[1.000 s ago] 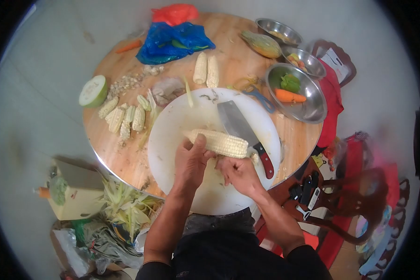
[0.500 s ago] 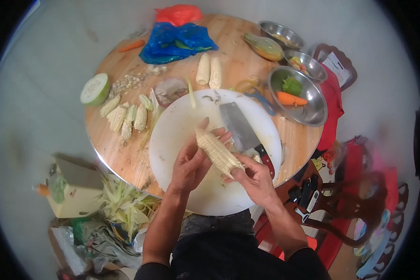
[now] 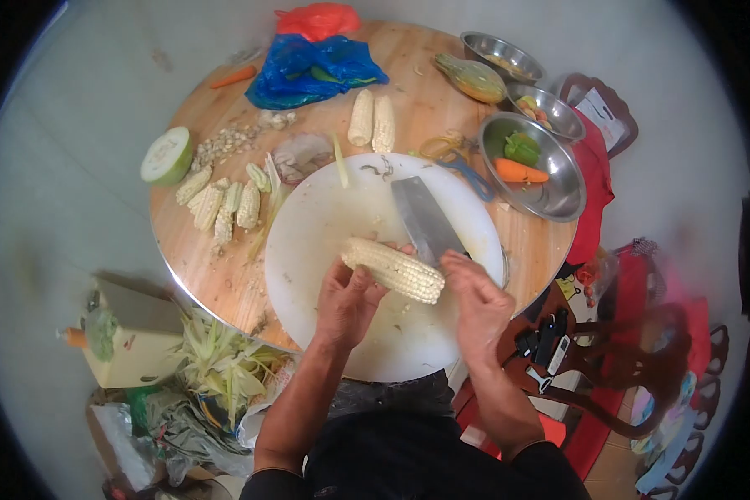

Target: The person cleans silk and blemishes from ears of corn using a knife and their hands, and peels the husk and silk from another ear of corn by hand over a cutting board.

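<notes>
A husked corn cob (image 3: 397,271) is gripped in my left hand (image 3: 347,307), its wide end pointing right, above the round white cutting board (image 3: 308,242). My right hand (image 3: 481,304) is closed over the handle of a cleaver (image 3: 425,218); the handle is mostly hidden by the fingers. The cleaver's blade lies flat on the board, pointing away from me. Two more husked cobs (image 3: 372,122) lie just beyond the board, and several shorter cob pieces (image 3: 225,207) sit to its left.
Steel bowls (image 3: 568,179) stand at the right, the nearest holding a carrot and a green pepper. Blue-handled scissors (image 3: 473,178) lie beside the board. A squash (image 3: 471,79), a blue plastic bag (image 3: 308,71) and a cut gourd (image 3: 167,156) rest farther out.
My right hand has let go of the cob's end and moved right onto the cleaver's handle. The cob has turned flatter in my left hand.
</notes>
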`<action>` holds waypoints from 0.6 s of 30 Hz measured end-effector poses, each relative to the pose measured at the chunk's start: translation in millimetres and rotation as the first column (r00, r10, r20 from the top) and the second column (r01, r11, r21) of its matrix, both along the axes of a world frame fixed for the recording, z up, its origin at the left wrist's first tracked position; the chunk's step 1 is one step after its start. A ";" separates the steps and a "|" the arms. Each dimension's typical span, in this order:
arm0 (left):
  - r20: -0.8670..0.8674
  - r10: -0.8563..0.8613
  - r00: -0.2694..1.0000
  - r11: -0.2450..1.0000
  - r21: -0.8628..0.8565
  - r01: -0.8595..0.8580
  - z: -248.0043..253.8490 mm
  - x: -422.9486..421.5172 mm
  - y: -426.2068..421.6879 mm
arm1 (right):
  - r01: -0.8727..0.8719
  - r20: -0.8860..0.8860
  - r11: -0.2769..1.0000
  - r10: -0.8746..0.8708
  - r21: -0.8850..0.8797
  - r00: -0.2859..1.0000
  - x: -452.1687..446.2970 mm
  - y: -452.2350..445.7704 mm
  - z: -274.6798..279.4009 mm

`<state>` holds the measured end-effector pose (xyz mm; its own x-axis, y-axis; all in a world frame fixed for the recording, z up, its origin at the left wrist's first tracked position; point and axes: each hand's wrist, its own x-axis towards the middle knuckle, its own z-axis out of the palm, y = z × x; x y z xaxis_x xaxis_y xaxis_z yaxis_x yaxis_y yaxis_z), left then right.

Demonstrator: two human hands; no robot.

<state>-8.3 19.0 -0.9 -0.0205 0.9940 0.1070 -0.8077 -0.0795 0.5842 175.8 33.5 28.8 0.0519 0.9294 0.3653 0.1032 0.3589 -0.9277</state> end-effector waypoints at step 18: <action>-0.047 0.039 0.998 0.993 -0.110 -0.044 -0.6 5.6 -4.6 | -0.186 0.530 0.897 -0.061 0.401 0.846 -16.9 -4.4 17.5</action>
<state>-2.7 14.4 -1.6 -0.0592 0.9982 -0.0026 -0.7781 -0.0445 0.6266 158.9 29.1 46.3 -0.3114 0.6707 0.6731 0.4841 0.7215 -0.4950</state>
